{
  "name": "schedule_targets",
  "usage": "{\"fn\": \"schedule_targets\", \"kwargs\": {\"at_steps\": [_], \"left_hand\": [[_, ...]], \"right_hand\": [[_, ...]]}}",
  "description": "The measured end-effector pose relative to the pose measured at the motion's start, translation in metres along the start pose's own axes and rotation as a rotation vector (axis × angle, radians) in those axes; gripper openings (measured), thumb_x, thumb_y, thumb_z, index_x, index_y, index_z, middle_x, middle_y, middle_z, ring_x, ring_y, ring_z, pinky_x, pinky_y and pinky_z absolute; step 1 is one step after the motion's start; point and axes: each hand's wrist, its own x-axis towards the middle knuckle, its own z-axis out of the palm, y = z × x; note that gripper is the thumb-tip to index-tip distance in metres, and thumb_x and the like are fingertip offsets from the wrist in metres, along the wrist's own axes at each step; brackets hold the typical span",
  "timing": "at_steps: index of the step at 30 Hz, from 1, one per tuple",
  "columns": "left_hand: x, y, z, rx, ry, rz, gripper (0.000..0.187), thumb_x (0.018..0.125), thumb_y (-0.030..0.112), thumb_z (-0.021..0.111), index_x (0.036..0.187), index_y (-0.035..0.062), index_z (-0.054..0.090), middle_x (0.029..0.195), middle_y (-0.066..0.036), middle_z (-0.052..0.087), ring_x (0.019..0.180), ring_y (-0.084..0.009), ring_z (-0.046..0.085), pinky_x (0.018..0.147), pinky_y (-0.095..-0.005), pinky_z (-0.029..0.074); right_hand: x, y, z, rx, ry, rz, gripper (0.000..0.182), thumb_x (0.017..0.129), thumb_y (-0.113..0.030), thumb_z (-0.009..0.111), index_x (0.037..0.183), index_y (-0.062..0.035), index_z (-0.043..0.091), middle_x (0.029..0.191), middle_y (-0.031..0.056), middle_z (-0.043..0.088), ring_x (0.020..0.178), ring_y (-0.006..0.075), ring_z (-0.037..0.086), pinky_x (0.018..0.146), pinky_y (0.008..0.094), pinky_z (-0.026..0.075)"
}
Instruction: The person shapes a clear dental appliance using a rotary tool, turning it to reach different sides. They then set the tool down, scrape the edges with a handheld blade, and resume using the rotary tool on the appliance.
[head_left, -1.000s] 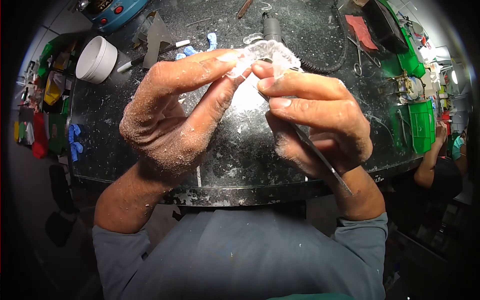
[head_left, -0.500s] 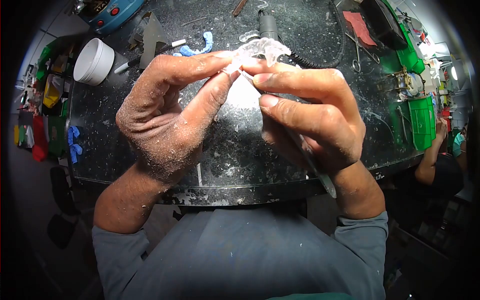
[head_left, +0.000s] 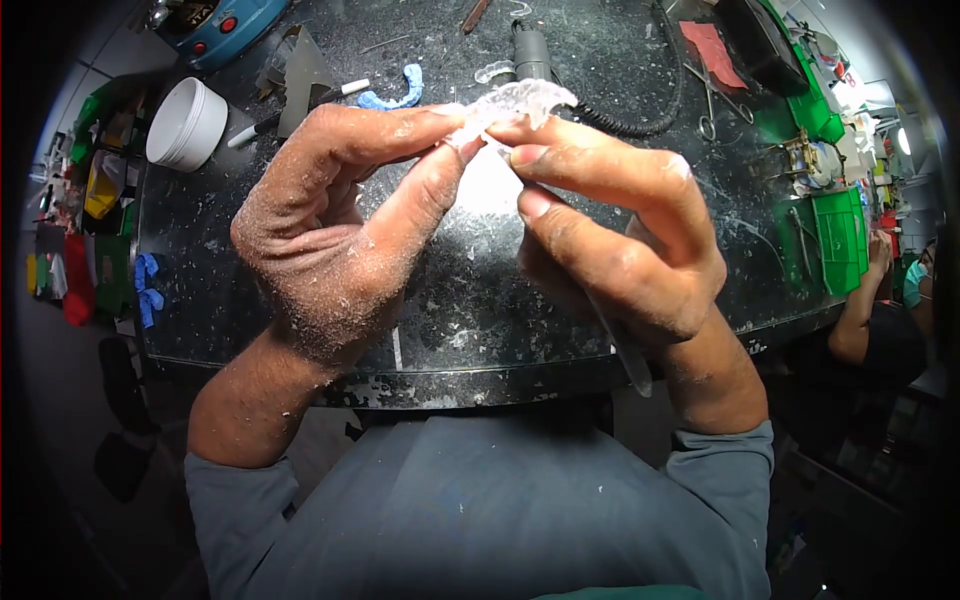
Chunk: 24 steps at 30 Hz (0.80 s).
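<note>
My left hand [head_left: 335, 235], dusted with white powder, is closed, pinching a clear acrylic dental splint [head_left: 520, 100] between thumb and forefinger above the bench. My right hand [head_left: 635, 235] grips a thin metal lab knife [head_left: 632, 362] like a pen. Its narrow end meets the splint's near edge beside my left thumb, and its broad, rounded end sticks out below my palm. Whether the tip cuts or merely touches is too small to tell. Behind the splint lie a grey handpiece [head_left: 532, 50] with a coiled cord and a blue dental-arch-shaped piece [head_left: 398, 92].
A white tub [head_left: 188, 125], a marker [head_left: 255, 130] and a blue machine [head_left: 225, 30] stand on the left. Scissors-like forceps [head_left: 708, 115], a red sheet [head_left: 713, 53] and green bins [head_left: 838, 240] are on the right. Another person's arm [head_left: 862, 300] shows at the far right.
My right hand has rolled slightly, and the knife's broad end has swung a little left. My left hand and the splint have hardly moved.
</note>
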Motion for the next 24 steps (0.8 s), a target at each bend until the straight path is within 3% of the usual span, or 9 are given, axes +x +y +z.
{"fn": "schedule_targets", "kwargs": {"at_steps": [5, 8, 12, 18, 24], "left_hand": [[0.000, 0.000, 0.000, -0.049, -0.005, -0.021, 0.019, 0.081, -0.011, 0.067, 0.098, -0.0035, 0.064, 0.097, -0.013, 0.069, 0.092, -0.0156, 0.067, 0.085, -0.0268, 0.054], [0.000, 0.003, 0.000, -0.043, -0.012, -0.048, 0.019, 0.082, -0.011, 0.067, 0.099, -0.0034, 0.064, 0.096, -0.013, 0.069, 0.093, -0.0156, 0.067, 0.085, -0.0270, 0.054], [0.000, 0.002, -0.002, 0.069, -0.038, 0.008, 0.019, 0.081, -0.012, 0.066, 0.099, -0.0043, 0.064, 0.098, -0.014, 0.069, 0.096, -0.0174, 0.067, 0.088, -0.0291, 0.053], [0.000, 0.000, -0.003, 0.167, -0.050, 0.172, 0.022, 0.081, -0.014, 0.065, 0.101, -0.0062, 0.063, 0.105, -0.018, 0.067, 0.102, -0.0217, 0.065, 0.092, -0.0329, 0.052], [0.001, -0.001, -0.005, 0.159, -0.076, 0.206, 0.023, 0.081, -0.015, 0.064, 0.103, -0.0067, 0.063, 0.104, -0.020, 0.067, 0.103, -0.0237, 0.065, 0.093, -0.0341, 0.052]], "right_hand": [[0.004, 0.002, -0.011, -0.141, -0.095, -0.059, 0.021, 0.076, 0.003, 0.074, 0.092, -0.0008, 0.063, 0.102, 0.0157, 0.063, 0.101, 0.0338, 0.066, 0.092, 0.0555, 0.051], [0.005, 0.003, -0.008, -0.186, -0.035, -0.090, 0.023, 0.074, 0.000, 0.076, 0.093, -0.0033, 0.064, 0.100, 0.0134, 0.065, 0.100, 0.0323, 0.067, 0.095, 0.0567, 0.049], [0.005, 0.005, -0.008, -0.276, -0.045, -0.151, 0.023, 0.074, -0.001, 0.077, 0.092, -0.0050, 0.064, 0.100, 0.0126, 0.065, 0.097, 0.0315, 0.067, 0.096, 0.0573, 0.047], [0.004, 0.005, -0.009, -0.163, -0.011, -0.065, 0.024, 0.077, -0.004, 0.077, 0.094, -0.0077, 0.062, 0.099, 0.0104, 0.066, 0.094, 0.0292, 0.067, 0.098, 0.0559, 0.046], [0.007, 0.002, -0.006, -0.160, -0.006, -0.001, 0.023, 0.078, -0.004, 0.076, 0.094, -0.0088, 0.061, 0.097, 0.0101, 0.068, 0.094, 0.0277, 0.068, 0.101, 0.0546, 0.045]]}}
